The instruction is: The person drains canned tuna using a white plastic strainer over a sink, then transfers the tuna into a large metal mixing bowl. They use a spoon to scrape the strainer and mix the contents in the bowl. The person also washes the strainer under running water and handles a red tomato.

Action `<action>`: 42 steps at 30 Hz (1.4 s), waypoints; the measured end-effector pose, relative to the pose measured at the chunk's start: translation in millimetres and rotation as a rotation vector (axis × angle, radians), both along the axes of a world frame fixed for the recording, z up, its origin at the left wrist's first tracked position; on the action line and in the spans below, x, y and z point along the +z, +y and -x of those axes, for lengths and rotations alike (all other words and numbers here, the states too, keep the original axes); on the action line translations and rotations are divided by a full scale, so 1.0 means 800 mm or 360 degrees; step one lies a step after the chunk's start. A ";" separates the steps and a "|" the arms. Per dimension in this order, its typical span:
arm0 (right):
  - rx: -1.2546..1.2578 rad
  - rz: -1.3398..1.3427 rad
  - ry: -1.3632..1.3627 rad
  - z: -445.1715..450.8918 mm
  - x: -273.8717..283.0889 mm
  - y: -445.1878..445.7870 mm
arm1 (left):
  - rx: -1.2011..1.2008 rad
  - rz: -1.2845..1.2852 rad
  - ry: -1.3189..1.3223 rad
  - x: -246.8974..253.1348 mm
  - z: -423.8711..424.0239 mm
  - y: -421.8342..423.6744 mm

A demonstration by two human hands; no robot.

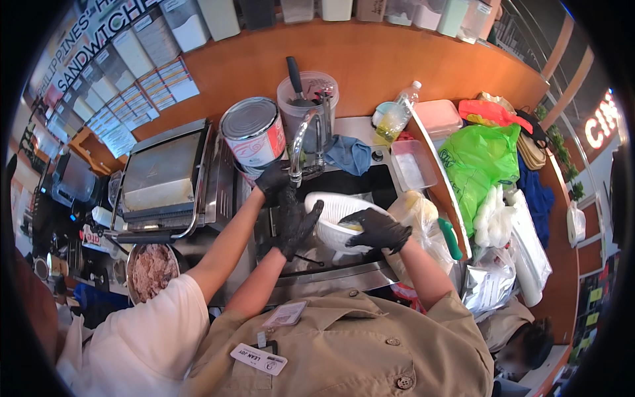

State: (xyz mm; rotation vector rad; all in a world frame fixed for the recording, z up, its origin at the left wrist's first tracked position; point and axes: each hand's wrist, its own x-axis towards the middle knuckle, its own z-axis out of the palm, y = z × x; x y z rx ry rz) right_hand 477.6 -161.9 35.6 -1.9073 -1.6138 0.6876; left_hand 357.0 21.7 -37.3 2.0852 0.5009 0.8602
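Observation:
A white plastic colander (pixel 333 226) is tilted over the black sink (pixel 292 260). My right hand (pixel 379 229), in a black glove, reaches over its right side, with a yellow piece partly showing under the fingers; whether it grips this or the colander is unclear. My left hand (pixel 299 223), also black-gloved, is at the colander's left side with the fingers spread; nothing shows in its palm. A co-worker's black-gloved hand (pixel 274 179) is by the curved metal faucet (pixel 297 154), just above my left hand. Some fingers overlap there.
A co-worker's arm (pixel 230 235) crosses from the left. Behind the sink stand a large can (pixel 253 131), a tub of utensils (pixel 307 109) and a blue cloth (pixel 348 155). A press grill (pixel 161 173) is left; plastic bags (pixel 421 218) and a clear container (pixel 413 164) are right.

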 end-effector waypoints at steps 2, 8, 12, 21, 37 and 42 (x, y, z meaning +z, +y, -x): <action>0.0032 0.0165 0.0218 -0.017 0.045 -0.007 | -0.0279 -0.0431 0.0158 0.037 0.017 -0.007; -0.0486 -0.0447 0.0186 -0.042 0.024 0.035 | -0.0468 0.0859 -0.0144 0.032 0.036 -0.051; -0.0899 -0.0844 -0.0390 0.022 -0.010 0.037 | -0.0208 0.1008 -0.0378 0.031 0.010 -0.059; -0.0970 -0.1100 0.0625 -0.056 -0.043 0.042 | -0.0024 0.0064 -0.0360 0.058 -0.019 -0.086; -0.1006 -0.0985 0.2356 -0.083 -0.047 0.023 | -0.0425 0.1274 -0.0813 0.067 -0.025 -0.043; -0.1045 -0.1977 0.2530 -0.016 -0.110 0.034 | -0.0248 0.1739 -0.1176 0.104 -0.063 -0.058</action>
